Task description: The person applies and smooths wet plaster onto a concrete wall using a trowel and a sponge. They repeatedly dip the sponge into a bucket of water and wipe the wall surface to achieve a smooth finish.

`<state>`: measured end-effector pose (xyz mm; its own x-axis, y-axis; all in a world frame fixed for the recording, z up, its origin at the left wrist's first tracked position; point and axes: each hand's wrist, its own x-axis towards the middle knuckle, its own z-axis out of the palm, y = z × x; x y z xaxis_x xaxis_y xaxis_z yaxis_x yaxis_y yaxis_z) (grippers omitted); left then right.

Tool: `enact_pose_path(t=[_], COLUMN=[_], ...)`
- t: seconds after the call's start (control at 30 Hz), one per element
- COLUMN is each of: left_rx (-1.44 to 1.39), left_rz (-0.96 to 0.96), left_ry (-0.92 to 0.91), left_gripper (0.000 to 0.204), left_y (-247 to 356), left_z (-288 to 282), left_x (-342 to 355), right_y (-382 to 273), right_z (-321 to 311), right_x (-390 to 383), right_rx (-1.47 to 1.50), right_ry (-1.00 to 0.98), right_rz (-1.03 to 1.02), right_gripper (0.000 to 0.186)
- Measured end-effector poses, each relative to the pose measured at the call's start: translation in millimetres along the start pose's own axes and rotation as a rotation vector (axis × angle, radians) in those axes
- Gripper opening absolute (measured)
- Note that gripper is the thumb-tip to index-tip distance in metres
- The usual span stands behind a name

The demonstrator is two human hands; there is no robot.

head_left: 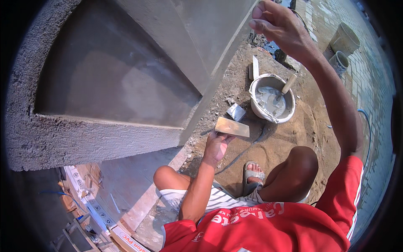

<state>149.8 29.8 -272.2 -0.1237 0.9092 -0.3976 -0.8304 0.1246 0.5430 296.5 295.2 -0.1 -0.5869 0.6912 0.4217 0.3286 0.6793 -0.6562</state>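
Note:
My left hand (pixel 216 147) grips a flat rectangular scraper (pixel 232 127) with a yellowish face, held up beside the lower corner of a grey plastered wall block (pixel 96 136). Up at the top, my right hand (pixel 281 27) is raised by the block's long edge (pixel 226 56). Its fingers are curled in toward the thumb, and what they hold, if anything, does not show. Between the hands, on the ground, stands a round white tub (pixel 258 107) of wet grey mix (pixel 270 101). A wooden-handled trowel (pixel 289 84) leans in it. The block's recessed panel (pixel 117 80) looks smooth and partly damp.
A shiny metal piece (pixel 236 112) and a pale flat strip (pixel 255 67) lie near the tub. Two buckets (pixel 344 38) (pixel 339 62) stand at the upper right by the paving (pixel 365 80). A dark cable (pixel 243 152) crosses the sand. Long boxes (pixel 98 216) and wood scraps lie lower left.

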Motion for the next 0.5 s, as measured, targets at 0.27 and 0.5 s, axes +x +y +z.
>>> enact_pose_path(t=[0.27, 0.5], left_rx=[0.063, 0.406], left_rz=[0.019, -0.119], left_ry=[-0.003, 0.144], left_gripper=[0.045, 0.051], left_y=[1.9, -34.7], left_z=[6.5, -30.5], left_x=[-4.3, -5.7], right_y=[91.7, 125.1], right_z=[88.8, 200.3], right_x=[-224.6, -298.1], right_rx=[0.603, 1.196], right_ry=[-0.667, -0.584], right_rz=[0.821, 1.011], right_gripper=[0.031, 0.032])
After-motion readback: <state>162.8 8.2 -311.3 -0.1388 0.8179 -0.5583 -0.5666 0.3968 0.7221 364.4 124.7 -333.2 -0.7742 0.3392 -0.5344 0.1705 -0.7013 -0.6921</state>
